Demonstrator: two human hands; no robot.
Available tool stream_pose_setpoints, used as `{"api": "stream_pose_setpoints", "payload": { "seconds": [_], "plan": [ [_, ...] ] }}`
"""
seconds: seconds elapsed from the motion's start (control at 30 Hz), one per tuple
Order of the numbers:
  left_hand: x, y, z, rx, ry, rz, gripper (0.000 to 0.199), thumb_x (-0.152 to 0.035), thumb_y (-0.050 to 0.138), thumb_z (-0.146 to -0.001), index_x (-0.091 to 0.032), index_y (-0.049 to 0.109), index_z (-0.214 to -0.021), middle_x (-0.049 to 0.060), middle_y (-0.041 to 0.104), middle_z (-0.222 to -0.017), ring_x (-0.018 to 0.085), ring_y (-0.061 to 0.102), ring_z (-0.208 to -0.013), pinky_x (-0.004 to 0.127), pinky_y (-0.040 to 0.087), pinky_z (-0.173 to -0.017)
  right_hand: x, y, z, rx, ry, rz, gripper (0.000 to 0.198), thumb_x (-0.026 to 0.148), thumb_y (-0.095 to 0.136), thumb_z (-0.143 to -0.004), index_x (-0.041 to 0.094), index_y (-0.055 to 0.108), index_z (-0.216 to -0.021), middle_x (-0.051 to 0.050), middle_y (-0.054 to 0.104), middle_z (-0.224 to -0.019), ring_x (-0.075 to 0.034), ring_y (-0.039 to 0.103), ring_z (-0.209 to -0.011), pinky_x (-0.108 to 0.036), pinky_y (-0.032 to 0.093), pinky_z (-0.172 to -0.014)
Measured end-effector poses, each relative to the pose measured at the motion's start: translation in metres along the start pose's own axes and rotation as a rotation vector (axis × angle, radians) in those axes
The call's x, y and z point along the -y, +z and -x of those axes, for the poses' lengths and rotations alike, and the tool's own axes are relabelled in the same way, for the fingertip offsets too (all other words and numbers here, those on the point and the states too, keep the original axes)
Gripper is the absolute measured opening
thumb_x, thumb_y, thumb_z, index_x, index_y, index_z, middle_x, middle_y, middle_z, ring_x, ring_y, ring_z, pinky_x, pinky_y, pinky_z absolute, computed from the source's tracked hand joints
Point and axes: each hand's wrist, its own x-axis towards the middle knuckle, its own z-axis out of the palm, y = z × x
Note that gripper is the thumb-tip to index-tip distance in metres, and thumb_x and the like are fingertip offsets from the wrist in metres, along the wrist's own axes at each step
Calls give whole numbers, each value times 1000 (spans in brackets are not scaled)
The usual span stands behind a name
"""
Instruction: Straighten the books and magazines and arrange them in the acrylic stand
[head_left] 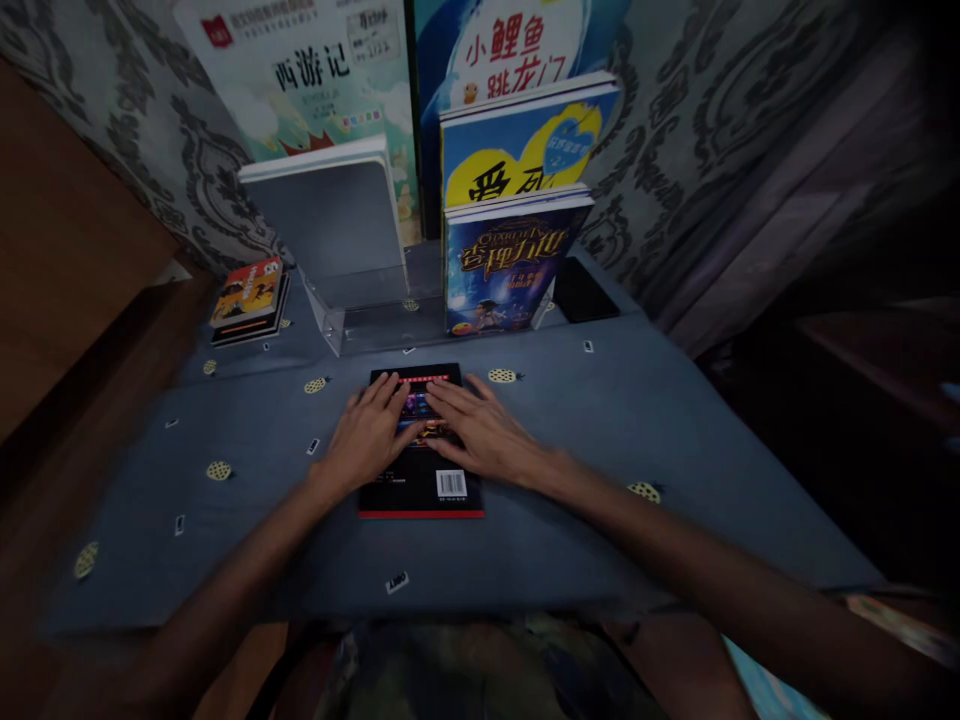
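A black book (pixel 409 493) with a red bottom edge and a white barcode lies flat on the blue-grey cloth, back cover up. On its upper left part rests my left hand (pixel 367 430), fingers stretched out over the cover. My right hand (pixel 484 430) lies flat across the upper right part, its fingers spread and partly off the book's right edge. Both palms press or rest on the cover, and neither hand grips anything. Between them parts of the small colour pictures on the cover show; the rest is hidden under my fingers.
Beyond the book stands a clear book rack (pixel 375 325) holding several upright books, among them a dark blue one (pixel 506 265) and a yellow-and-blue one (pixel 480 150). A small book stack (pixel 247 300) lies at the left, a flat black object (pixel 585 290) at the right. Patterned curtains hang behind.
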Motion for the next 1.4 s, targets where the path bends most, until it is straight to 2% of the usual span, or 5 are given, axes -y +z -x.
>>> {"api": "stream_pose_setpoints", "payload": {
  "seconds": [0.33,0.57,0.77,1.1,1.4],
  "plan": [
    [0,6,2,-24,-9,38,59,-49,42,-103,-11,45,-148,18,41,-157,31,35,-148,54,38,-115,-31,4,-6,-18,153,-49,72,59,49,-96,13,44,-150,-18,43,-156,-31,36,-147,-56,26,-122],
    [7,11,-6,-49,42,67,62,-51,39,-103,-9,44,-148,20,41,-156,31,37,-148,56,28,-120,-46,5,-3,-32,160,-172,52,36,40,-101,21,44,-150,-11,47,-155,-27,39,-146,-59,28,-120],
    [-5,18,-17,-27,240,143,58,-45,32,-105,-11,38,-152,14,35,-161,23,29,-152,48,23,-124,-49,6,-4,-23,180,-177,55,33,33,-101,15,39,-153,-14,47,-154,-27,41,-145,-56,29,-121],
    [-31,17,53,45,594,156,61,-51,28,-106,-17,27,-157,8,30,-164,18,17,-155,41,6,-127,-38,6,-2,-43,155,-72,63,55,36,-100,20,40,-152,-12,48,-154,-31,40,-145,-60,29,-119],
    [-34,5,70,101,579,222,54,-49,32,-106,-24,34,-154,3,34,-162,15,24,-153,39,8,-127,-35,2,4,-44,163,-24,62,54,40,-99,17,46,-148,-14,52,-151,-33,45,-142,-57,32,-117]
  ]
}}
